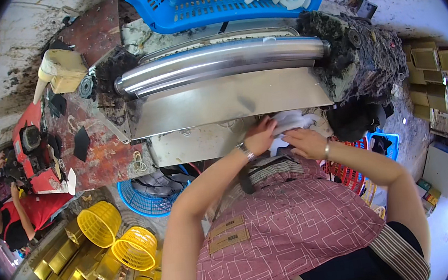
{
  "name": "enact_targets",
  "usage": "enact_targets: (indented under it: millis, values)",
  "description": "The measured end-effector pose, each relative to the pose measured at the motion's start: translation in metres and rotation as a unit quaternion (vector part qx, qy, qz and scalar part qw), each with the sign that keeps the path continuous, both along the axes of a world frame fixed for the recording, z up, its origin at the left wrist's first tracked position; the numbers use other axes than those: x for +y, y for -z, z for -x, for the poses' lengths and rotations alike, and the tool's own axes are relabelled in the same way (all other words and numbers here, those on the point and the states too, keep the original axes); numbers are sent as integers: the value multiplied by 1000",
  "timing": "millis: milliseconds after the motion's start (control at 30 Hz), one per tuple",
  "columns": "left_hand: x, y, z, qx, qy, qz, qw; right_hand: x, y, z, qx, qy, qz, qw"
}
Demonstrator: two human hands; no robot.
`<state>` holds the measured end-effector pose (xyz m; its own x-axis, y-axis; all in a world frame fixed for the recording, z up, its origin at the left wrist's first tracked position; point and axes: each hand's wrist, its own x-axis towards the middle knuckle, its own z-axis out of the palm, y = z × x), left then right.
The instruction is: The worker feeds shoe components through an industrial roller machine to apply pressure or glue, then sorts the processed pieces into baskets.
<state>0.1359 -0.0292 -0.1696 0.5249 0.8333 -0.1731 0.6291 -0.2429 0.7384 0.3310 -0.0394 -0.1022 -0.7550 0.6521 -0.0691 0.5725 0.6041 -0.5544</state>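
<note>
A small heap of thin white curved pieces [291,120] lies at the front edge of the work table, just below the machine's metal plate. My left hand [260,139], with a watch on its wrist, has its fingers closed on the heap's left side. On the near side, my right hand [306,143], wearing a bracelet, is bent over the same pieces with its fingers curled onto them. Their kind is hard to make out. Beyond both hands stands a machine with a shiny steel roller [221,63] and a sloping metal plate [220,103].
A blue basket [182,15] with white strips stands behind the roller. Below the table sit a blue round basket [137,202], yellow baskets [99,224] and gold boxes [63,255]. A red basket [344,175] is by my right arm. Another person [19,213] works at far left.
</note>
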Motion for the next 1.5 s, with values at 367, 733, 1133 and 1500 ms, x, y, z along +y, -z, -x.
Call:
enact_targets:
  millis: [367, 733, 1133, 1500]
  values:
    - [-21, -136, 108, -357, -332, 247, 837, 7, -38, 56, 95, 42, -61, 993]
    - [-20, -145, 95, -418, -378, 276, 779, 7, -75, 105, 340, 342, 329, 812]
    - [-5, -148, 45, -503, -376, 337, 701, 23, -75, 101, 238, 305, -37, 921]
    - [-10, -157, 95, -459, -440, 303, 710, 23, -63, 78, 68, 196, -4, 978]
